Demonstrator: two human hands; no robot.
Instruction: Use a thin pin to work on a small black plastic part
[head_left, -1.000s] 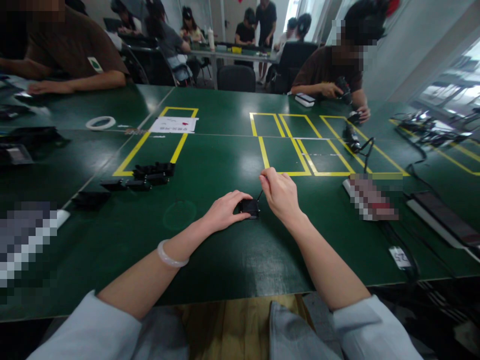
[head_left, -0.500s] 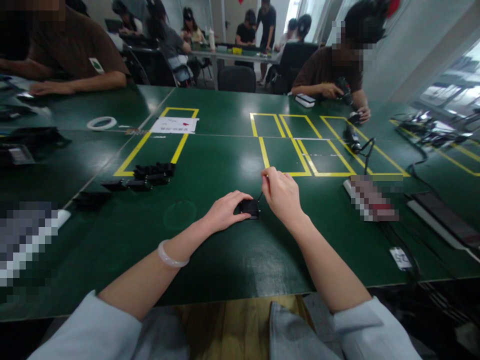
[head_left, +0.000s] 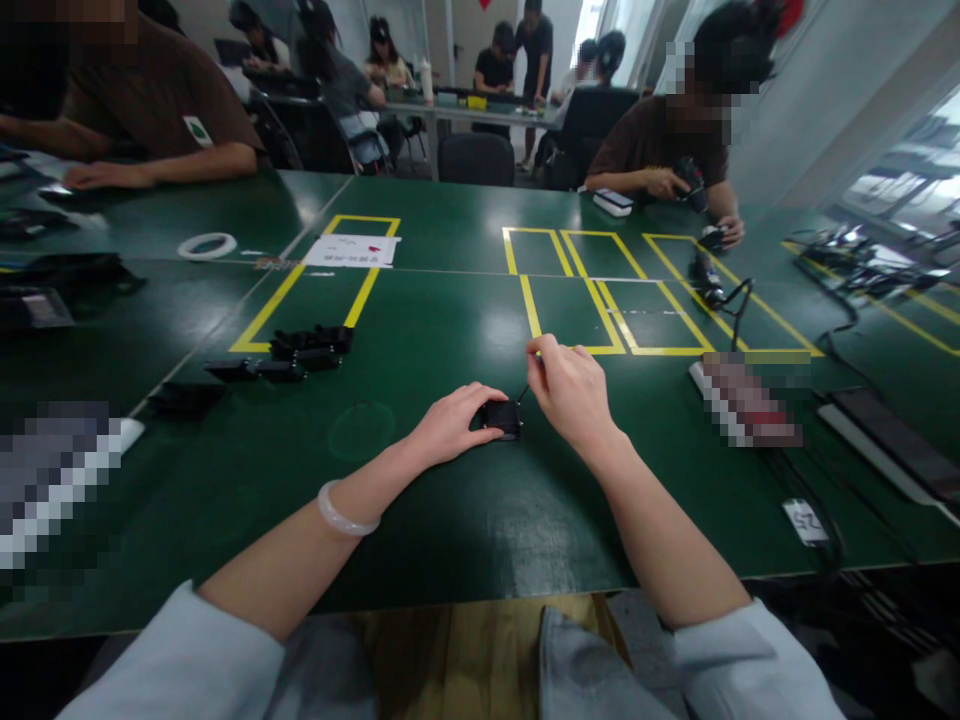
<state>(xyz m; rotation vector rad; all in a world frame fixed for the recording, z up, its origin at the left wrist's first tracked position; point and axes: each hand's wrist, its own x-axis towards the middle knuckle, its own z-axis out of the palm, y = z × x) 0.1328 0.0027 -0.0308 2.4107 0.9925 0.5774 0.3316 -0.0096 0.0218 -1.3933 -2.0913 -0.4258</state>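
Note:
A small black box-shaped part [head_left: 504, 418] with tiny metal posts at its edges lies on the green table [head_left: 420, 520]. My left hand [head_left: 459, 422] grips it from the left, thumb in front and fingers behind. Just to the right, my right hand [head_left: 571, 388] is closed in a pinch on a thin tool that looks like a small screwdriver [head_left: 525, 393]. Its dark shaft slants down toward the part's right edge; most of the handle is hidden by my fingers. Whether the tip touches the part I cannot tell.
Several similar black parts [head_left: 304, 352] lie to the left. Yellow tape outlines [head_left: 531, 305], a paper sheet [head_left: 352, 251] and a tape roll [head_left: 207, 246] are farther back. At right are a phone-like device [head_left: 889, 440] and cables [head_left: 862, 265]. Across the table a co-worker [head_left: 660, 150] holds a power drill.
The whole view has shifted slightly. My right hand has turned a little around the thin tool; my left hand keeps its grip on the black part.

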